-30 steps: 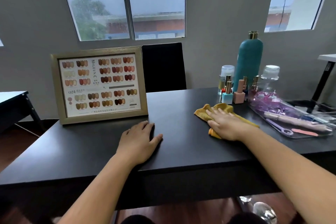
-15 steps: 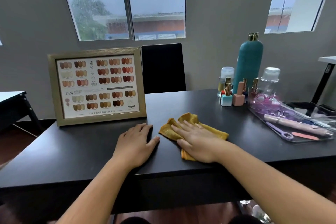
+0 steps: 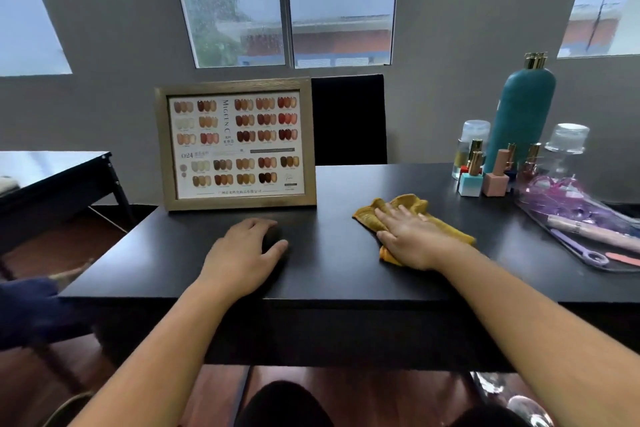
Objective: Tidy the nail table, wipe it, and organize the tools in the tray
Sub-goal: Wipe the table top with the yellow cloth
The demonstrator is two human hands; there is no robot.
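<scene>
My right hand (image 3: 412, 239) lies flat, palm down, on a yellow cloth (image 3: 408, 203) and presses it onto the black nail table (image 3: 329, 191), right of the middle. My left hand (image 3: 242, 253) rests on the tabletop near the front edge with its fingers loosely spread and nothing in it. At the right end lies a clear tray (image 3: 568, 253). It holds a pink handled tool (image 3: 588, 230), a purple tool (image 3: 575, 248), a pink file (image 3: 623, 258) and a clear purple tangle (image 3: 554, 198).
A framed nail colour chart (image 3: 235, 146) stands at the back left of the table. A tall teal bottle (image 3: 523, 114), two clear jars and several small polish bottles (image 3: 471, 177) cluster at the back right. A black chair (image 3: 348, 120) stands behind the table, and another table (image 3: 52, 170) stands to the left.
My right hand slid the cloth left toward my left hand, then back to the right. My left hand stayed where it was.
</scene>
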